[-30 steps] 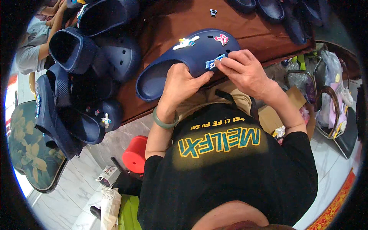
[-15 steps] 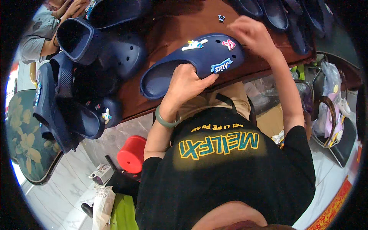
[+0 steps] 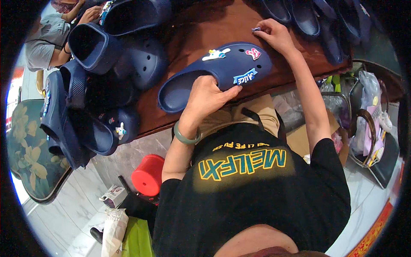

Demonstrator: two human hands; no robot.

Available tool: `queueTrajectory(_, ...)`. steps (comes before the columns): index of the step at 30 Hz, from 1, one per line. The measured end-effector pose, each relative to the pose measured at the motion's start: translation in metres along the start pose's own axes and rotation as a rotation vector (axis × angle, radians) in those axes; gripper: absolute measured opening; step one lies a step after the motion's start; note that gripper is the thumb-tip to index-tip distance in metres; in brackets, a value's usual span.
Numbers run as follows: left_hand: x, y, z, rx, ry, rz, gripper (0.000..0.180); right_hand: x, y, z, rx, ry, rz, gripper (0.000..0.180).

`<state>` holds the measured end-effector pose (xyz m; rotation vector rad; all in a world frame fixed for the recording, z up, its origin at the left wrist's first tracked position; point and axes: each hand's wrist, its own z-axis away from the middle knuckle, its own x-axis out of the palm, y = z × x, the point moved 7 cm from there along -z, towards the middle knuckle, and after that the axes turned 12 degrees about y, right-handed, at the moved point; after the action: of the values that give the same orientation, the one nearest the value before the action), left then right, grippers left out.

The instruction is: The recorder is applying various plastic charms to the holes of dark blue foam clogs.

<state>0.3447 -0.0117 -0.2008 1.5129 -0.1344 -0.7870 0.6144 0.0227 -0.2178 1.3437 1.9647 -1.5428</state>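
Clog (image 3: 216, 73), navy, foam type, lies on the brown worktop (image 3: 205, 25) close to its near edge, just in front of my torso. I see three charms plugged into its upper: a white figure charm (image 3: 215, 54), a pink charm (image 3: 253, 53), a blue badge charm (image 3: 245, 76).

Left hand (image 3: 205, 97) is wrapped on the clog at the mouth of the foot opening, thumb along the upper's rim, fingers tucked inside and out of sight. My read: it pins the shoe flat, top face up, so the charm holes stay accessible. Green bangle (image 3: 186, 136) on that wrist.

Right hand (image 3: 276, 36) is off the clog, reaching past the toe toward the far part of the worktop, fingertips pinched narrow on a small blue-grey piece (image 3: 255, 29), likely a loose charm; too small to tell for sure.

Orientation: long axis runs roughly along the near edge, slightly skewed. Toe points to my right and a bit away from me, heel end to my left and nearer the edge. Upper faces up.

Pile of more navy clogs (image 3: 98, 77) sits at the left end, more pairs (image 3: 308, 17) along the far right. Another person's arm (image 3: 77, 15) shows at the far left corner. Red stool (image 3: 147, 173) on the floor below.
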Motion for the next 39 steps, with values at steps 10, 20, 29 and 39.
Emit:
queueTrajectory(10, 0.001, -0.003, 0.004, 0.075, 0.1, 0.042, 0.032, -0.065, -0.08, 0.103, -0.144, 0.3, -0.332, 0.022)
queueTrajectory(20, -0.002, -0.003, 0.0, 0.172, 0.159, -0.006, 0.045, -0.058, -0.109, 0.11, -0.525, 0.342, -0.088, 0.026)
queueTrajectory(29, -0.002, -0.012, -0.004, 0.223, 0.175, -0.066, 0.05, -0.064, -0.127, 0.093, -0.592, 0.036, 0.122, 0.02)
queueTrajectory(39, -0.001, -0.002, 0.002, 0.24, 0.152, -0.072, 0.048, -0.059, -0.124, 0.095, -0.619, -0.068, 0.151, 0.019)
